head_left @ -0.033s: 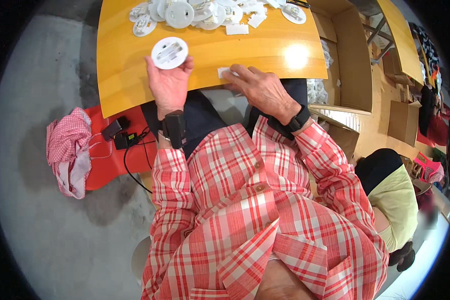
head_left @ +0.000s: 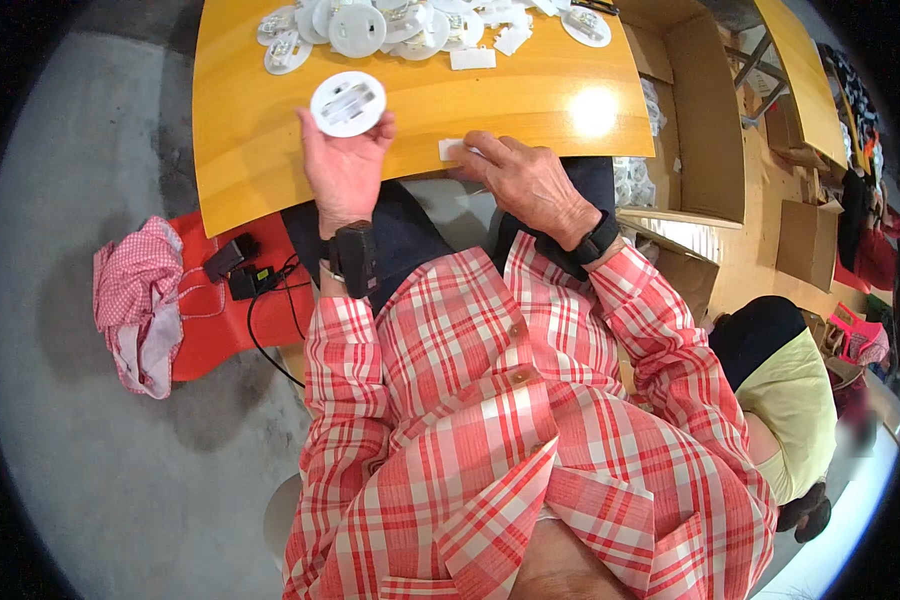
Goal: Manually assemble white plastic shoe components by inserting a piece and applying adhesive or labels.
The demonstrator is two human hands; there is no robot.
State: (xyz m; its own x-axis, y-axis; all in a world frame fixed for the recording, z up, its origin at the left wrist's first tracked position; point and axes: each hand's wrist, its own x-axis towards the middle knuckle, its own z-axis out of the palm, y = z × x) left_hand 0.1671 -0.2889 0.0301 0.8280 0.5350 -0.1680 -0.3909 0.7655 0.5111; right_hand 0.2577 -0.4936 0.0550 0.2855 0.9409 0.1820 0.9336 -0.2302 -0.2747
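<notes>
My left hand [head_left: 345, 170] holds a white round plastic disc [head_left: 348, 104] above the table's near edge, the thumb on its left and fingers curled at its lower right. A recessed slot with a small part crosses the disc's upper face. At the table's edge, my right hand [head_left: 530, 180] has its fingers curled at a small white rectangular cover [head_left: 452, 150], partly hidden by the fingertips. More white discs [head_left: 357, 31] lie heaped at the far side of the table, with loose white rectangular covers [head_left: 473, 59] beside them.
The yellow wooden table [head_left: 260, 130] ends close to my lap. An open cardboard box [head_left: 710, 130] with bagged white parts stands to its right. On the left, a red stool [head_left: 210, 330] carries a pink checked cloth [head_left: 140, 300] and black cabled devices. Another person [head_left: 790, 410] is at the right.
My left hand has shifted slightly right and up with the disc. My right hand stays nearly in place at the cover.
</notes>
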